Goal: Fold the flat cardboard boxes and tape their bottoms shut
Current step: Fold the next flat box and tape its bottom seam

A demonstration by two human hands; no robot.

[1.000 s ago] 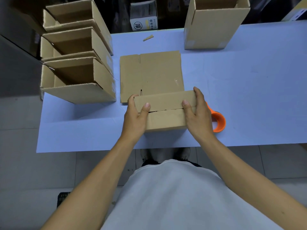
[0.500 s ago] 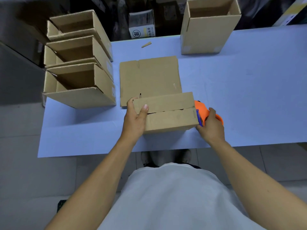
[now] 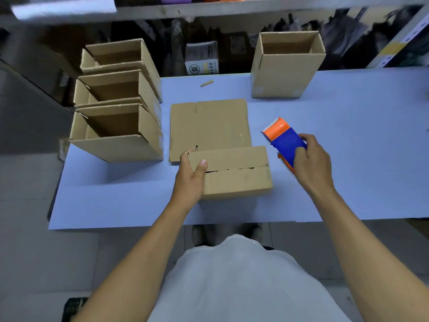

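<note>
Gripping the tape dispenser, the right hand hovers right of the box seam (running left-right), while the left hand clasps the box's left end.

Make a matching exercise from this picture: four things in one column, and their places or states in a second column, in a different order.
Things:
1. tape dispenser
2. folded box
3. flat cardboard
4. upright open box

Places or states:
A. lies flat behind the folded box
B. stands at the far side of the table
C. held in the right hand
D. flaps held closed by the left hand

Pairs: 1-C, 2-D, 3-A, 4-B
</note>
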